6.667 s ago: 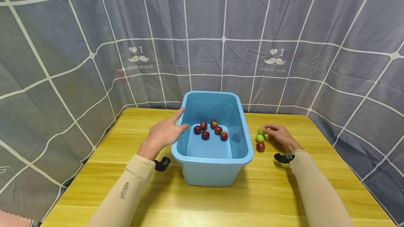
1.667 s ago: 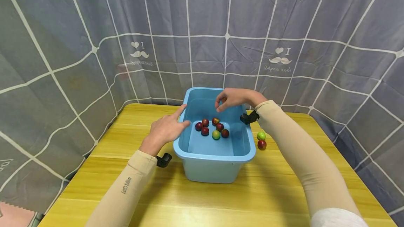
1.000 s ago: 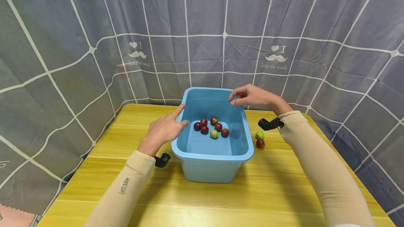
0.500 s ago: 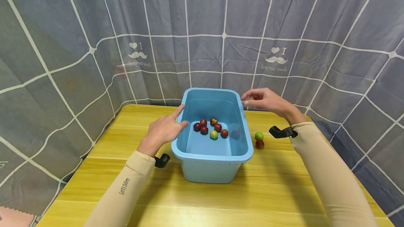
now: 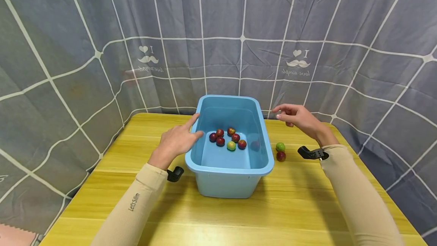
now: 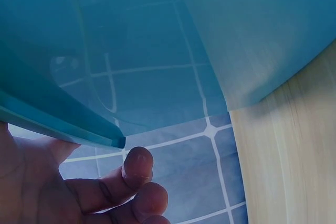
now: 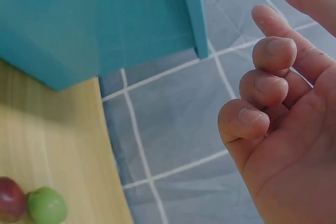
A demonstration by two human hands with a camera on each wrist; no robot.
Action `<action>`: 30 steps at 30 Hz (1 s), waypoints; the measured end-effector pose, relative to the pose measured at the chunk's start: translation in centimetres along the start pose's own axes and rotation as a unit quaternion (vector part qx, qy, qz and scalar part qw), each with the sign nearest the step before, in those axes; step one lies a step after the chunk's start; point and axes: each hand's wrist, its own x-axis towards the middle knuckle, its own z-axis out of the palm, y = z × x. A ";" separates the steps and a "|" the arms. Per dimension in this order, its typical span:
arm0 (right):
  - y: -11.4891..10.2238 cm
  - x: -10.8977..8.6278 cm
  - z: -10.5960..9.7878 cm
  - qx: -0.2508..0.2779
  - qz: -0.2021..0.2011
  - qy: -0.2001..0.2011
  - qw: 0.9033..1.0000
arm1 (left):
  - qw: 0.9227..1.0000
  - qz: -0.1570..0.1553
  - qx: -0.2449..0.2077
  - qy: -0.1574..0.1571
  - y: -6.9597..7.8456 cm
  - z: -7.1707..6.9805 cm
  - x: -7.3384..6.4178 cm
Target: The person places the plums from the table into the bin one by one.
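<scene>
On the table stands a blue plastic tub point(image 5: 229, 171) with several dark red plums point(image 5: 220, 141) and one yellow-green plum point(image 5: 231, 145) on its bottom. My left hand point(image 5: 175, 142) rests at the tub's left rim, thumb and index finger over the edge; in the left wrist view its other fingers point(image 6: 139, 171) hang loosely bent outside the wall. My right hand point(image 5: 300, 119) hovers to the right of the tub, holding nothing, with fingers loosely curled. Below it on the table, a green plum point(image 5: 280, 147) and a dark red plum point(image 5: 281, 156) touch each other, beside the tub's right wall.
The wooden table point(image 5: 218, 223) extends around the tub on both sides and in front. A grey curtain point(image 5: 222, 18) with white grid lines hangs behind and at both sides. Each wrist carries a black camera band point(image 5: 310, 153).
A green plum has gone from the table and a yellow-green one lies in the tub. My right hand has moved from over the tub back to the right. The left hand has stayed put.
</scene>
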 end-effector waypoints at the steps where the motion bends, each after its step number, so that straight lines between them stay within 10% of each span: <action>1: 0.3 -0.1 0.0 0.004 0.001 0.002 1.000 | 1.000 0.000 0.000 0.001 0.0 0.0 0.0; 30: 9.6 -1.4 1.0 0.132 0.047 0.034 0.990 | 1.000 -0.001 -0.006 0.000 0.0 0.1 0.1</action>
